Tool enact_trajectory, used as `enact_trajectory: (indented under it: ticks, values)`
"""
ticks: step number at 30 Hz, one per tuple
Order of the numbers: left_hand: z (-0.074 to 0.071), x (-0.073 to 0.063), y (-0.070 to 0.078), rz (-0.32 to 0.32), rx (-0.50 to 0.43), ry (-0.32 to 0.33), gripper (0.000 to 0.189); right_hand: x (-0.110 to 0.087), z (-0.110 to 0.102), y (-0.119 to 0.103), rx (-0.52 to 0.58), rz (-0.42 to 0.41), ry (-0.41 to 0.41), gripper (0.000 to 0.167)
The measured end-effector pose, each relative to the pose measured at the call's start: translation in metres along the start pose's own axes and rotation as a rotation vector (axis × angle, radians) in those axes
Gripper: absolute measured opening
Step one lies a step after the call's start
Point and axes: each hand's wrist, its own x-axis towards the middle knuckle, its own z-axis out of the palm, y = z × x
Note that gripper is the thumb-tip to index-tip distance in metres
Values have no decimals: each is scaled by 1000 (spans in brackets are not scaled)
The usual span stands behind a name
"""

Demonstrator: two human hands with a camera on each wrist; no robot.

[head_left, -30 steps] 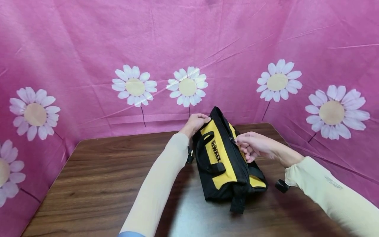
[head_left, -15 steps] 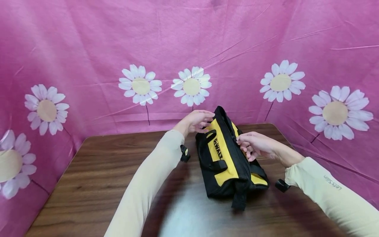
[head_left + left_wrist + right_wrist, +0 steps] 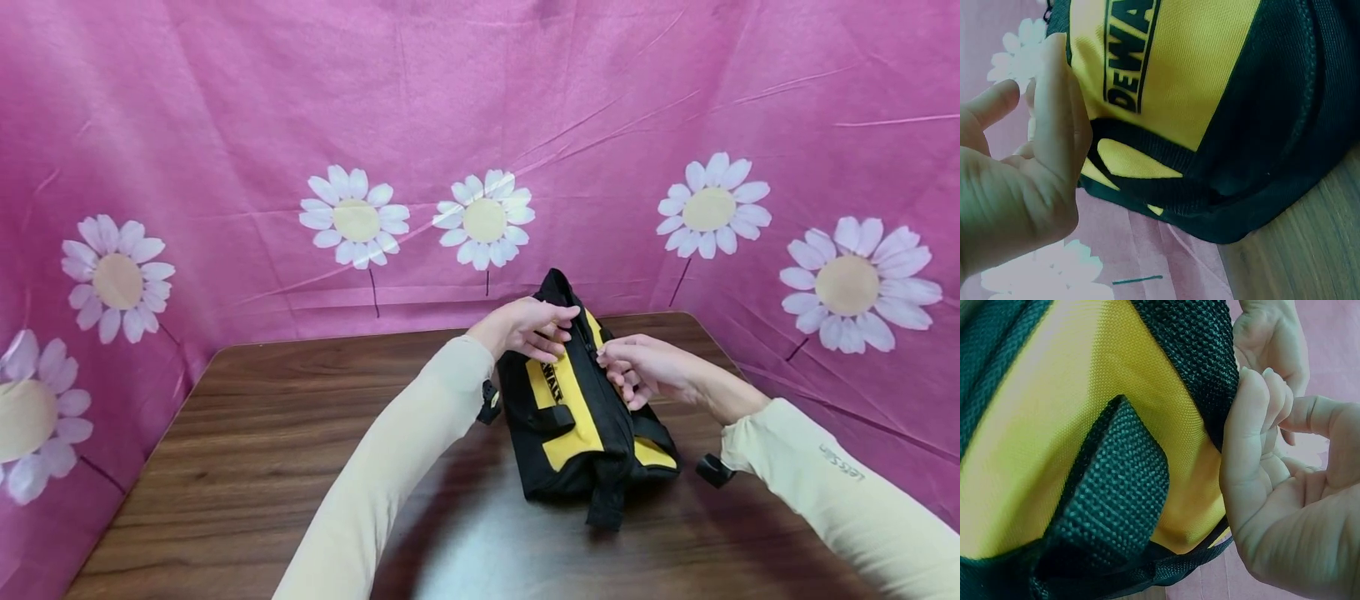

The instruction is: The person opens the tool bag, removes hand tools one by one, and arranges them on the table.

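Observation:
A black and yellow DeWalt tool bag stands on the table, its long zipped top running away from me. My right hand is at the right side of the top seam, finger and thumb pinching the zipper pull, mostly hidden by the fingertips. My left hand reaches over the bag's far left part, covering some of the lettering. In the left wrist view its fingers lie fairly straight beside the yellow panel, thumb apart. A black web handle loops off that side.
The brown wooden table extends left and in front of the bag. Behind it hangs a pink cloth with white daisies, close to the table's back edge. A black strap end hangs off the bag's near end.
My left hand has let go of the bag's far left edge, lifted off, then moved right over its top. The right hand stays at the zipper.

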Motion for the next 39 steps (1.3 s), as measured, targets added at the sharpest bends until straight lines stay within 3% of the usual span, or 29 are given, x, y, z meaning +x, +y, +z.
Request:
enact_trajectory:
  ticks: [4, 11, 18, 26, 39]
  values:
    - [6, 2, -3, 18, 79, 35, 36, 1, 1, 1, 8, 2, -5, 22]
    - [13, 5, -10, 92, 173, 173, 34, -1, 2, 1, 18, -1, 4, 20]
    - [19, 5, -13, 190, 268, 209, 28, -2, 0, 2, 33, -10, -3, 19]
    - [23, 1, -12, 252, 333, 275, 30, -5, 0, 2, 33, -7, 42, 17]
    - [14, -15, 1, 271, 385, 304, 32, -41, 0, 7, -56, -26, -183, 19]
